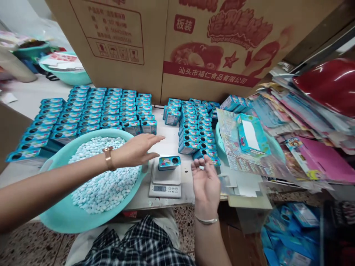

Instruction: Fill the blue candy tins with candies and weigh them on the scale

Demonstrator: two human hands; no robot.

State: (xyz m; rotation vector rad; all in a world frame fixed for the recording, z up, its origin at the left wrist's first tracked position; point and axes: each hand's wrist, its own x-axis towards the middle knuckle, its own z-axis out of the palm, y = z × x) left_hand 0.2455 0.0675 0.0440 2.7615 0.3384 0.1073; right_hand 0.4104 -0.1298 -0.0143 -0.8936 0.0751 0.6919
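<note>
My left hand (137,148) reaches over the rim of a turquoise basin (59,216) with its fingers stretched out, holding nothing. Pale blue and white candies (102,192) fill this basin. Just beyond my left fingertips, a small blue candy box (168,163) lies on a white digital scale (166,181); digits show on the scale's display, too small to read surely. To the right of the scale, my right hand (205,181) is turned palm up, fingers curled around a few pale candies (201,167). Its fingertips are close to the front of a row of blue boxes.
Rows of blue boxes (91,111) stand behind the basin, and more boxes (191,129) stand right of centre. A large cardboard carton (155,44) walls off the back. At right are a second basin (277,147), stacked printed sheets (277,114) and a red object (330,85).
</note>
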